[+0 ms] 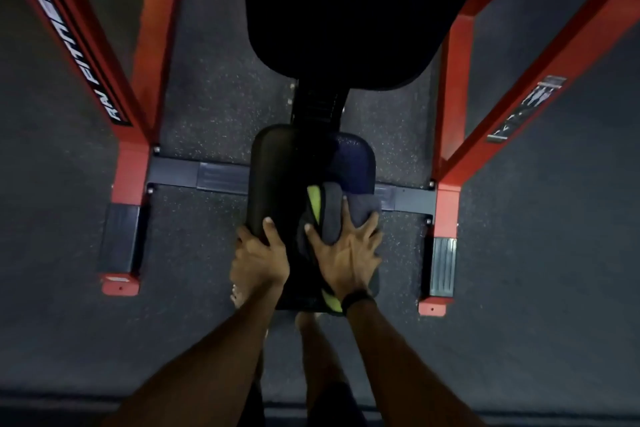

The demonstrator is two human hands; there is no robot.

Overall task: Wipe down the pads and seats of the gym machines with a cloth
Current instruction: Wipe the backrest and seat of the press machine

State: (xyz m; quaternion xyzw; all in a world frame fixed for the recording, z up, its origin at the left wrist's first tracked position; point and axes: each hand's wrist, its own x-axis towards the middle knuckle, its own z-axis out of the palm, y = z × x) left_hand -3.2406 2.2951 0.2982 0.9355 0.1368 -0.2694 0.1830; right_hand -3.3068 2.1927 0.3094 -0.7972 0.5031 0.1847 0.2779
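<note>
Seat wipe under way: the cloth could bunch or skid off the seat's right edge.

The left hand (258,255) curls its fingers over the near-left edge of the seat (277,177), a rounded pad of smooth, slightly glossy dark vinyl. To its right, the right hand (346,253) presses flat with fingers spread on the cloth (341,210), soft folded grey fabric with a yellow-green layer; uneven pressure may fold it, leaving streaks. Red steel frame (446,135) flanks speckled rubber floor (536,218).
</note>
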